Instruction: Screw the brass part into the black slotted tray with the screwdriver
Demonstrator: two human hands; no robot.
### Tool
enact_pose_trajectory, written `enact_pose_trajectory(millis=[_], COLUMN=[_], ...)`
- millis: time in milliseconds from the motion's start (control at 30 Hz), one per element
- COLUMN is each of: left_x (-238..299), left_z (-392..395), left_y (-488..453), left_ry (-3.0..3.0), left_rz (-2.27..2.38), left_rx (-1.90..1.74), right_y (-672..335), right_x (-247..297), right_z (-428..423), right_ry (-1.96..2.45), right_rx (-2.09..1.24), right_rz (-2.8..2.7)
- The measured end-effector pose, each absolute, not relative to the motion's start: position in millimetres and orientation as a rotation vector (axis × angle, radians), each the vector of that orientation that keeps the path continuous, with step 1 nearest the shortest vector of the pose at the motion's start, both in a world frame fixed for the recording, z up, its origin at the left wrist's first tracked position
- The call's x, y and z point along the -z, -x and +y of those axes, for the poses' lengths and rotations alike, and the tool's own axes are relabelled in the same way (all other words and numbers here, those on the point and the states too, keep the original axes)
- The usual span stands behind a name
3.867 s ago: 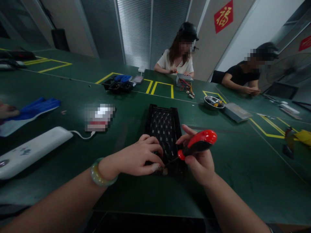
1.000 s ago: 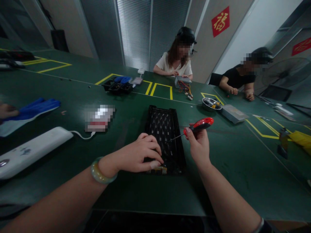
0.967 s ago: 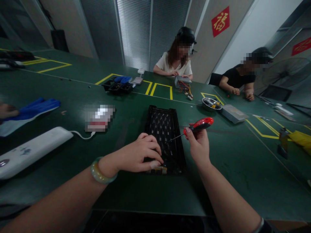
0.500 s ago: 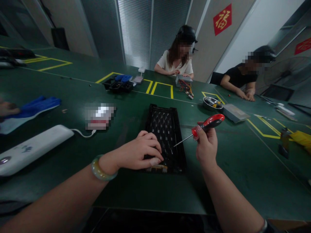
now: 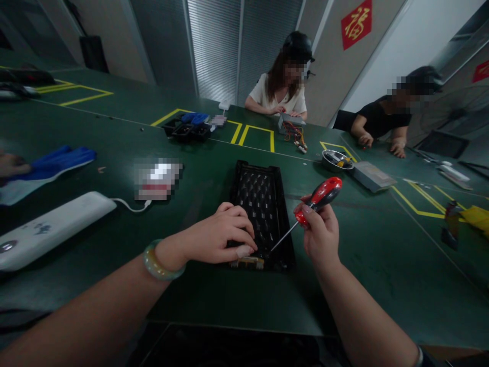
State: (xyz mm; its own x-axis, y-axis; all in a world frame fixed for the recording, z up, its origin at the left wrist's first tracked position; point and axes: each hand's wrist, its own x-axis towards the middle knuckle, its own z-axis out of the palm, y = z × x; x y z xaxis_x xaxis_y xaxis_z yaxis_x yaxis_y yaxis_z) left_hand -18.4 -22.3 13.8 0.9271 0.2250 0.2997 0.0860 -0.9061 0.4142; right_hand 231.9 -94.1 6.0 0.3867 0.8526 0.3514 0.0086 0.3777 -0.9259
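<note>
My right hand (image 5: pixel 321 232) is closed around the red and black handle of a screwdriver (image 5: pixel 324 193). The metal shaft slants down to the left, and its tip is close to the near end of a black rectangular device (image 5: pixel 263 199) with rows of small pale marks, perhaps a keyboard. Whether the tip touches cannot be made out. Across the device's near left part lies my left hand (image 5: pixel 227 233), open, its fingers apart and bent a little. By its thumb is a tan strip, like a small circuit board (image 5: pixel 250 262), at the near edge.
On the left are a white elongated case (image 5: pixel 57 229) with a cable, a blurred-out phone (image 5: pixel 159 179) and blue gloves (image 5: pixel 63 160). Farther back stand a black tray (image 5: pixel 187 128), a metal bowl (image 5: pixel 338 160) and a grey flat box (image 5: pixel 372 177). Two people (image 5: pixel 284 86) sit across the table.
My right hand has tilted the screwdriver more upright, and its tip has moved down toward the device's near end. My left hand stays put. A co-worker's hands have moved apart.
</note>
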Motion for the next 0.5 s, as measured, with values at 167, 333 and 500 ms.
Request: enact_pose_trajectory(millis=[167,333,500], left_x=[-13.2,-12.0,-12.9], left_z=[-22.8,-22.1,-22.2], left_y=[18.4,18.3,18.1], left_ry=[-2.682,-2.687,-2.686], left_rz=[0.235,0.232,0.236], left_rx=[-0.478,-0.465,-0.463], right_y=[-231.5,-229.2,-228.2], right_x=[-6.3,-6.9,-8.2], right_z=[-95.5,-96.7,-99.6], right_ry=[1.032,0.970,0.931], right_rx=[-0.655,-0.651,-0.660], right_rz=[-1.072,-1.103,-1.150])
